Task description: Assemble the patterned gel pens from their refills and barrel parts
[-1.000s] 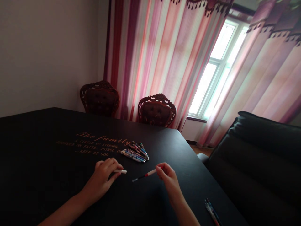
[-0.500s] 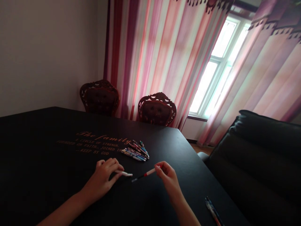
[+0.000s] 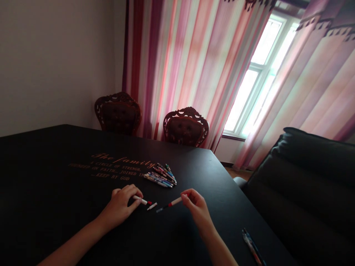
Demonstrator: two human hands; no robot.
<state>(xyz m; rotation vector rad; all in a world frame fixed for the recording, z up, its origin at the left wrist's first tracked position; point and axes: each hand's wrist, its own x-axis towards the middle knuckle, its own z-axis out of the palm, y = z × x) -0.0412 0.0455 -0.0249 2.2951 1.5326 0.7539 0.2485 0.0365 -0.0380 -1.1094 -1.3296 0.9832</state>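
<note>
My left hand (image 3: 126, 201) is closed, its thumb and fingers pinching a white pen barrel (image 3: 141, 200) with a red end. Just past that end lies a small white pen piece (image 3: 152, 206), apart from the barrel, seemingly on the black table. My right hand (image 3: 196, 204) is closed on a white and red pen part (image 3: 175, 201); a dark refill with a clear tip sticks out of it, pointing left. The fingers hide its rear end. Beyond both hands lies a pile of several pens (image 3: 160, 178).
The black table (image 3: 55, 207) bears gold lettering (image 3: 119, 168) to the left of the pile. Two more pens (image 3: 252, 245) lie near its right edge. Carved chairs (image 3: 186, 129) stand at the far side, and a dark leather seat (image 3: 307, 192) is on the right.
The small white piece has come apart from the barrel in my left hand, and the barrel's red end now shows. My left hand has drawn slightly back to the left. My right hand barely moved.
</note>
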